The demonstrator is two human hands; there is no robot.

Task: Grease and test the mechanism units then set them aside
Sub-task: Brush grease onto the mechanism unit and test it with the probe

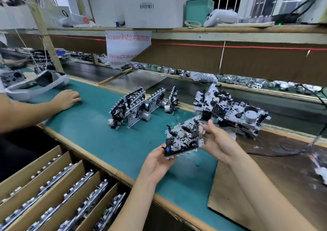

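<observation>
I hold the silver-and-black metal mechanism unit (pixel 183 138) in the air above the green-matted surface (pixel 106 142), tilted so its crowded face of levers and wheels looks up at me. My left grip (pixel 157 161) cups it from beneath, palm up, with the fingers curled round its black lower edge. My right grip (pixel 218 142) is spread, its fingers nearly straight and laid against the unit's right side, the fingertips reaching the upper right corner.

Beyond the unit, a row of similar units standing on edge (pixel 138 107) sits on the green mat. A heap of more units (pixel 230 110) lies to the right of that row. A brown cardboard box with dividers (pixel 53 186), holding units in its slots, sits below the surface's near edge at my left. Another person's hand (pixel 66 99) rests palm-down on the mat, well apart from mine.
</observation>
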